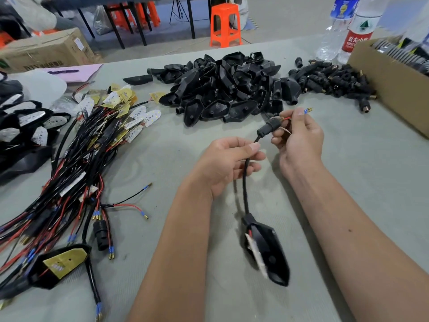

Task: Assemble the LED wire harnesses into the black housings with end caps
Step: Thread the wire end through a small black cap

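Observation:
My left hand [228, 162] grips the black sleeved cable [245, 182] of one harness. Below it a black housing [269, 249] with its LED board inside dangles over the table, blurred. My right hand [299, 135] pinches the red and black wire ends with their gold and blue terminals [307, 110]. A black end cap [268, 129] sits threaded on the cable just left of my right fingers. A pile of empty black housings [227, 87] lies beyond my hands. Loose end caps [334, 82] are heaped to the right of that pile.
A tangle of LED wire harnesses [76, 163] covers the left of the grey table. Assembled pieces [25, 122] are stacked at the far left. A cardboard box [392, 84] stands at the right edge, with two water bottles [343, 29] behind it. An orange stool [224, 24] stands beyond the table.

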Tool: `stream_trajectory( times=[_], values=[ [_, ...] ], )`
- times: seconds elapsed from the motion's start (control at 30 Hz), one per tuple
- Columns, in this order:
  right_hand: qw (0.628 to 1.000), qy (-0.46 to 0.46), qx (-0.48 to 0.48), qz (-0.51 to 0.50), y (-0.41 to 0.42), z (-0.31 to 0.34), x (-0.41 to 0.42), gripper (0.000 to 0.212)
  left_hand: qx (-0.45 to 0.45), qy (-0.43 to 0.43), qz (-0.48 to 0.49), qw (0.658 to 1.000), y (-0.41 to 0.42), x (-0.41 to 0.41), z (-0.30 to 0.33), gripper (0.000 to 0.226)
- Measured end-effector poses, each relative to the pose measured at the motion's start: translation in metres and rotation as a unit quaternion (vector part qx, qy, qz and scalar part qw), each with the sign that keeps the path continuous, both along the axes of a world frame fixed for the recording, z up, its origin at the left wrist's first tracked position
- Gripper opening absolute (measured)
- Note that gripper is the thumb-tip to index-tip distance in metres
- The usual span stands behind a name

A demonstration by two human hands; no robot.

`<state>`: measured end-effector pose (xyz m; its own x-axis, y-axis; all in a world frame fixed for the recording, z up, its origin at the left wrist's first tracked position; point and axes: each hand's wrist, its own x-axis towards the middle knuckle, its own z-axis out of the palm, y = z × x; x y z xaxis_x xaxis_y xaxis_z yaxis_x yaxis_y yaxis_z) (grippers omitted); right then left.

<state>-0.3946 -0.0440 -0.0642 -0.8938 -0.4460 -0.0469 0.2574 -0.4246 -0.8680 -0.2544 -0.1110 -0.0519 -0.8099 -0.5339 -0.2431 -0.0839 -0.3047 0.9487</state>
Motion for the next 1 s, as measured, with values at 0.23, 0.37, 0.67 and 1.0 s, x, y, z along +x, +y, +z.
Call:
stream_trajectory(
  times=[0.23,0.37,0.67,1.0],
  values=[
    [0.994,0.091,0.052,0.006,-0.003,-0.006,0.002,0.035,-0.04,-0.003,0.051,0.998,-0.013,0.007,-0.003,0.019],
    [0.992,0.098,0.055,0.05,-0.002,-0.006,0.0,0.024,-0.061,-0.032,0.071,0.995,-0.013,0.007,-0.003,0.019],
    [0.993,0.085,0.065,0.055,0.0,-0.007,-0.001,0.011,-0.05,-0.058,0.096,0.992,-0.013,0.006,-0.002,0.019],
    [0.994,0.095,0.058,-0.013,-0.001,-0.007,0.002,0.017,-0.015,-0.043,0.021,0.999,-0.016,0.012,-0.001,0.015]
  ],
)
